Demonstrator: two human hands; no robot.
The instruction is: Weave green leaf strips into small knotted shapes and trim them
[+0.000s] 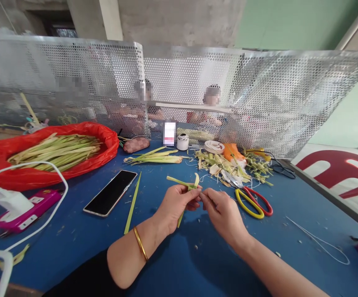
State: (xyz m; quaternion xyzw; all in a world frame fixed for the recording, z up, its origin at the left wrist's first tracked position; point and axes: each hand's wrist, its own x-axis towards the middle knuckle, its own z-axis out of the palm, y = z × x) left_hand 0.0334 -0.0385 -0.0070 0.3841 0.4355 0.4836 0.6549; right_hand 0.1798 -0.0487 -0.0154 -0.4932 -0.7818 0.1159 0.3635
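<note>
My left hand (179, 202) pinches a folded green leaf strip (180, 181); one end sticks out to the left, a pale loop stands up at the top, and another end hangs below the fingers. Close against it, my right hand (224, 210) is closed in a pinch, its fingertips meeting the left ones. What lies between the right fingertips is too small to make out. Scissors (255, 204) with one yellow and one red handle lie just beyond my right hand. A single flat leaf strip (132, 206) rests on the table left of my left wrist.
On the blue table (83, 251) are a phone (111, 194), a purple power strip (27, 212) with a white cable, a red bag (104, 156) of leaf strips, a leaf bundle (157, 156), leaf scraps (228, 167) and loose thread (318, 239). A perforated metal screen (191, 74) stands behind; people sit beyond.
</note>
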